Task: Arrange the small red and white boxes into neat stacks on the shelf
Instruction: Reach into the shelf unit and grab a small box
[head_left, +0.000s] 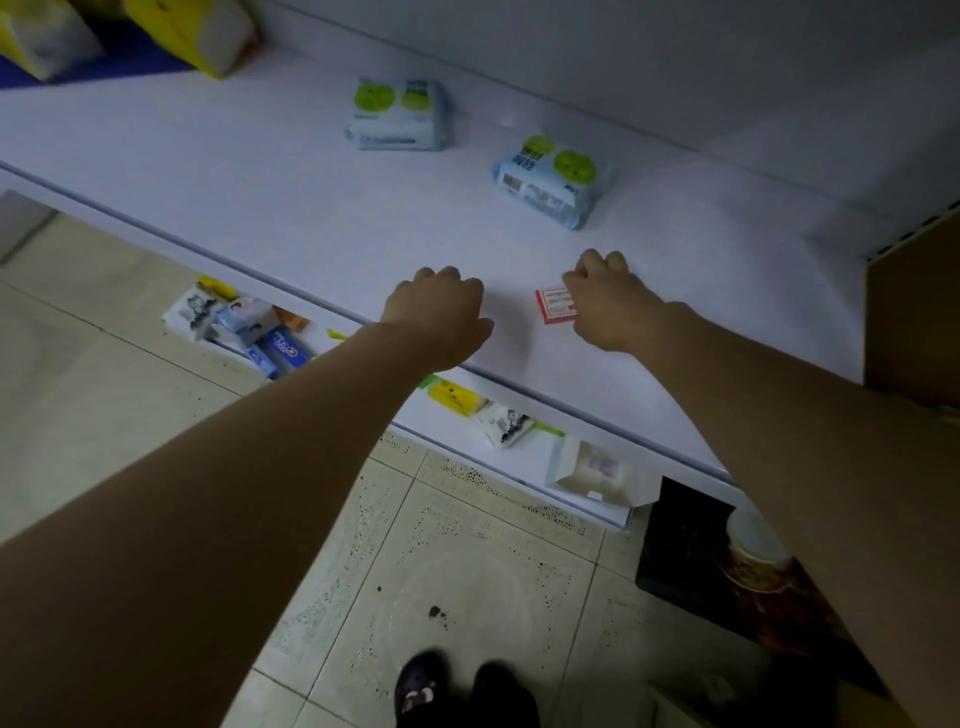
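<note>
A: Where's the box (555, 304)?

B: Lying flat on the shelf (260, 208), near its front edge, with its right end tucked under the right hand (608, 306). That hand's fingers are curled; I cannot tell whether they pinch the box or only lie on it. The left hand (441, 312) sits near, apart from the box, fingers curled under, nothing showing in it.

A: What might go wrong?

B: It's the only such box I can see, so there is no stack in view to set it on. It looks like light card, and it's close to the lip. A sideways nudge from either hand could slide it off onto the lower shelf (467, 452) or the floor (467, 571). A loose hold at one end might also let it swivel and land crooked.

A: Any writing?

B: The box has a white panel with lines of small print inside a red border, too blurred to read. The far wipes (397, 114) and near wipes (550, 182) carry green roundels, the near one a barcode; the wording is illegible. Below, a blue carton (283, 349) seems to read "Crest".
</note>
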